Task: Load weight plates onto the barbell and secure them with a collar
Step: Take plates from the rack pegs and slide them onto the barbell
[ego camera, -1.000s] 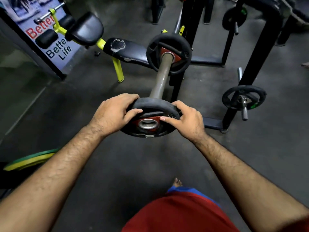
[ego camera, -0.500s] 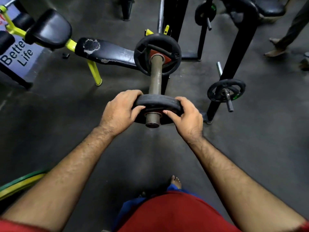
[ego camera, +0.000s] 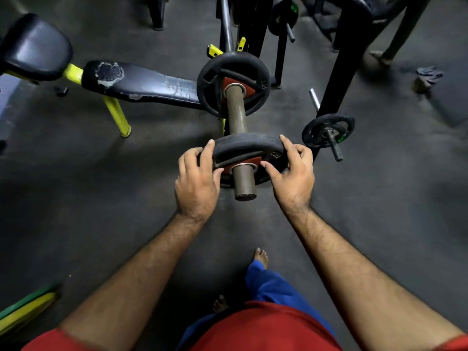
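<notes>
Both hands, left [ego camera: 196, 179] and right [ego camera: 292, 173], grip a black, red-hubbed plate [ego camera: 247, 148] on the barbell sleeve [ego camera: 243, 183].

Near plate [ego camera: 247, 150]: black, red centre
Far plate [ego camera: 212, 79]: black, red centre
Bar [ego camera: 236, 111]: dull olive-grey
Bench [ego camera: 141, 83]: black pad, yellow legs
Floor [ego camera: 76, 198]: dark grey
Shirt [ego camera: 266, 328]: red

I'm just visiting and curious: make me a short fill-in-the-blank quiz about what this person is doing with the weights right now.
1. The left hand and right hand grip the near plate by its two ____.
2. The barbell sleeve passes through the near plate's ____.
3. Between the near plate and the far plate on the sleeve, there is a ____.
4. The bench has legs coloured ____.

Missing words: sides; centre hole; gap; yellow
</notes>
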